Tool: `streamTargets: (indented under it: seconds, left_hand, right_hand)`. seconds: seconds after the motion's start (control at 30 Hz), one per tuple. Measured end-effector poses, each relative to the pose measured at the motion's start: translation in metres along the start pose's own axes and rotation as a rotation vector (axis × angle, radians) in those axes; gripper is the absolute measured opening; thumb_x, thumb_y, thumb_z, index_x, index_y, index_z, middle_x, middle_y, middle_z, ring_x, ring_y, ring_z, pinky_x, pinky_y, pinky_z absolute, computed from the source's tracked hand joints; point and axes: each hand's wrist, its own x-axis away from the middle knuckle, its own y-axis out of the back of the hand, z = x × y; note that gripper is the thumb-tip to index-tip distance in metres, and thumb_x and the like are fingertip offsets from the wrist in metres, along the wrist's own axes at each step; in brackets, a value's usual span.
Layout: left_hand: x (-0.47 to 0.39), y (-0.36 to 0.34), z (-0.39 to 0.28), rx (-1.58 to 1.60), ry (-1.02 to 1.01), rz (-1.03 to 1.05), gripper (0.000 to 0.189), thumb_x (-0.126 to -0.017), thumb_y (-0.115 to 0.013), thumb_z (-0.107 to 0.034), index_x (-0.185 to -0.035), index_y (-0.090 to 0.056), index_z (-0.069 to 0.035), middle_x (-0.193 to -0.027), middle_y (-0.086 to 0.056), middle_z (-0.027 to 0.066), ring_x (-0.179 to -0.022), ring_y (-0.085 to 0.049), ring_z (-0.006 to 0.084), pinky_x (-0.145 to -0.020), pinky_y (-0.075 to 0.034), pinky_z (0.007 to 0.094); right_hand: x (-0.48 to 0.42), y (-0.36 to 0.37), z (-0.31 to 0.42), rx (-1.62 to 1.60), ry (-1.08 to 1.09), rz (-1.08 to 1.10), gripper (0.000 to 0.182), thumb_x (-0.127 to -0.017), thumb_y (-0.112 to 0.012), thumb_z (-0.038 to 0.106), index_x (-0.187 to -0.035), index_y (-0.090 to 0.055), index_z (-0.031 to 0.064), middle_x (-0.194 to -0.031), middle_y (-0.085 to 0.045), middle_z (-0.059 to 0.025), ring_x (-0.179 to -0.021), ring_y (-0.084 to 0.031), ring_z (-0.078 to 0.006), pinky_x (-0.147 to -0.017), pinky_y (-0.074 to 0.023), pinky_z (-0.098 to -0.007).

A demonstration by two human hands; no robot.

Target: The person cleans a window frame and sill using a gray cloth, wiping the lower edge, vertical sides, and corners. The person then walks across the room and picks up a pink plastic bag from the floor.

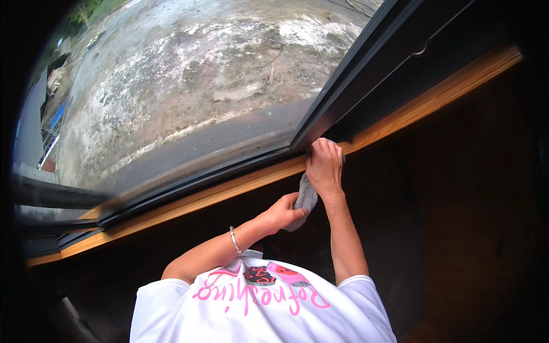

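A grey cloth hangs between my two hands. My right hand presses its upper part against the wooden window sill, right beside the lower corner of the dark window frame. Lower down and to the left, my left hand grips the hanging end of the cloth between thumb and fingers. Part of the cloth is hidden beneath my right hand; a bit of it shows past the fingers.
Through the window glass I see a weathered concrete surface outside. A dark upright frame section with a small handle or latch rises to the right. At far left the frame meets another corner. The floor below is dark.
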Motion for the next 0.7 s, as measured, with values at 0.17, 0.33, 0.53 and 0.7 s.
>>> streamTargets:
  seconds: [0.17,0.33,0.53,0.7]
  left_hand:
    - [-0.003,-0.006,-0.002,-0.123,-0.098,0.021,0.030,-0.082,-0.059,-0.009,-0.109,-0.052,0.003,-0.088,-0.058,0.0047,-0.081,-0.053,0.0115,-0.073,-0.045,0.0261]
    - [-0.007,-0.004,-0.008,-0.036,-0.048,0.079,0.031,-0.082,-0.059,-0.010,-0.110,-0.051,0.003,-0.086,-0.058,0.0035,-0.078,-0.053,0.0110,-0.071,-0.045,0.0259]
    - [0.005,-0.010,-0.001,-0.089,-0.073,0.063,0.031,-0.083,-0.058,-0.011,-0.111,-0.050,0.001,-0.088,-0.056,0.0035,-0.082,-0.053,0.0109,-0.074,-0.045,0.0262]
    - [0.010,0.000,-0.013,-0.127,-0.032,0.054,0.028,-0.082,-0.057,-0.012,-0.106,-0.052,0.000,-0.084,-0.056,0.0035,-0.080,-0.052,0.0111,-0.070,-0.046,0.0277]
  right_hand:
    - [-0.003,0.003,-0.044,0.205,-0.114,-0.012,0.012,-0.076,-0.062,0.013,-0.086,-0.056,0.0081,-0.088,-0.057,-0.0068,-0.090,-0.055,-0.0249,-0.084,-0.0409,-0.0387]
    - [0.004,0.001,-0.026,0.065,-0.061,-0.010,0.013,-0.077,-0.062,0.013,-0.088,-0.057,0.0092,-0.089,-0.056,-0.0062,-0.092,-0.055,-0.0240,-0.087,-0.0377,-0.0383]
    - [-0.001,0.009,-0.038,0.096,-0.044,0.049,0.012,-0.078,-0.062,0.014,-0.089,-0.059,0.0097,-0.091,-0.058,-0.0044,-0.093,-0.055,-0.0222,-0.086,-0.0380,-0.0375]
    - [0.014,-0.008,-0.026,0.062,-0.067,-0.070,0.019,-0.078,-0.061,0.010,-0.097,-0.059,0.0086,-0.095,-0.059,-0.0050,-0.097,-0.055,-0.0225,-0.092,-0.0361,-0.0385]
